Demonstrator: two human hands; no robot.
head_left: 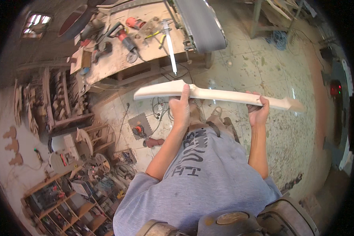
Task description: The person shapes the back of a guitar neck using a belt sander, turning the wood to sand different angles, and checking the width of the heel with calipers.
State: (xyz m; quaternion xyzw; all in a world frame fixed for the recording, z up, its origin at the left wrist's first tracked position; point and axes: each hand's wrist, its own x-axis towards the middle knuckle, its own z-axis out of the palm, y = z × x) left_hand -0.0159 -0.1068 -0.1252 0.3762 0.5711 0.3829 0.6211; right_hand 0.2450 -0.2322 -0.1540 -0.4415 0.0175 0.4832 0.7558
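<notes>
Both my hands hold a long, pale shaped piece of wood (220,93) out level in front of me, above the floor. Its left end is broad and tapers to a blunt tip, a notch follows, then a slim straight length runs to a slightly flared right end. My left hand (180,110) grips it at the notch, thumb up over the near face. Under the slim part toward the right end, my right hand (259,112) is closed around it with the thumb on the near side. Some of the fingers are hidden behind the wood.
Ahead stands a wooden workbench (106,70) with an angle grinder (124,40), an orange power tool (134,23) and a caliper (170,49). A belt sander (200,27) adjoins it. A corded sander (138,129) and cables lie on the tiles; shelves (69,196) stand lower left.
</notes>
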